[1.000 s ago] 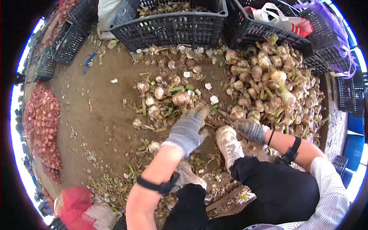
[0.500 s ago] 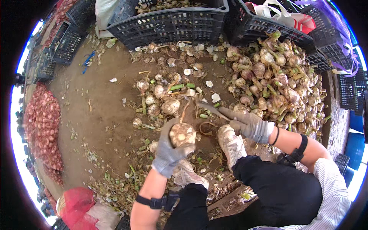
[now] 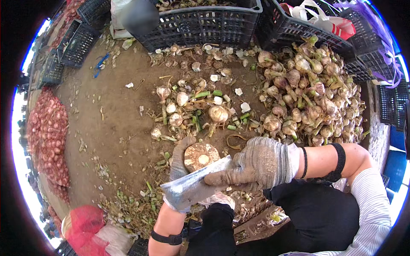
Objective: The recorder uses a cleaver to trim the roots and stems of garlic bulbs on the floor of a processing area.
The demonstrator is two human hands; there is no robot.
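A gloved left hand (image 3: 181, 164) grips 1 garlic bulb (image 3: 201, 156), root side up, while the gloved right hand (image 3: 258, 164) closes its fingers around a broad knife (image 3: 194, 187) laid against it. Just beyond the fingers lie about 10 trimmed bulbs (image 3: 194, 109) among cut stems; farther right, a large pile of untrimmed bulbs (image 3: 314, 98) waits, so most of the work appears left. Black crates (image 3: 205, 25) stand beyond.
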